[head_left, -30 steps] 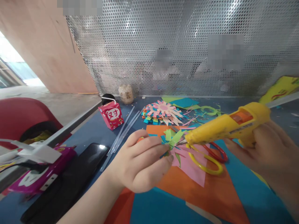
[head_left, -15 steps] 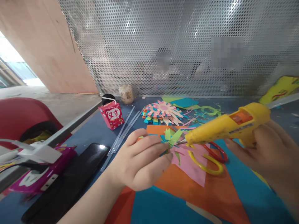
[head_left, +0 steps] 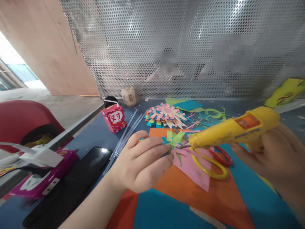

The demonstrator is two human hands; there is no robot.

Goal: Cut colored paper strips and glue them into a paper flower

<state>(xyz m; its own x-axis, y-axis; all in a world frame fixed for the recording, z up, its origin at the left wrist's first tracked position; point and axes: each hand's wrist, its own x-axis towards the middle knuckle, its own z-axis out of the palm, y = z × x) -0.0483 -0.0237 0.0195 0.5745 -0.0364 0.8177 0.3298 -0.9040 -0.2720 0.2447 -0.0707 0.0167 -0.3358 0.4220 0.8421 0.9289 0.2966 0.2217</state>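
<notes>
My right hand (head_left: pixel 276 152) is wrapped round the handle of a yellow glue gun (head_left: pixel 221 130) at the right. The metal nozzle points left, down at a green paper flower (head_left: pixel 175 137) with pointed petals. My left hand (head_left: pixel 145 162) has its fingers closed on the left edge of that flower; the fingertips hide part of it. Beneath the nozzle lies pink paper (head_left: pixel 196 173), with scissors (head_left: pixel 221 175) on it whose handles are yellow and red. Orange paper (head_left: pixel 188 187) and blue paper (head_left: pixel 159 210) spread below.
Layered paper flowers (head_left: pixel 166 111) lie behind my hands. Clear glue sticks (head_left: pixel 128 130), a red drink carton (head_left: pixel 114 117), a jar (head_left: pixel 129 96), a black phone (head_left: pixel 95 159) and a purple power strip (head_left: pixel 64 159) are on the left. A perforated metal screen (head_left: pixel 143 41) stands behind, people beyond it.
The green flower has turned slightly in my left hand, which has shifted a little left. My right hand and the glue gun have moved slightly right.
</notes>
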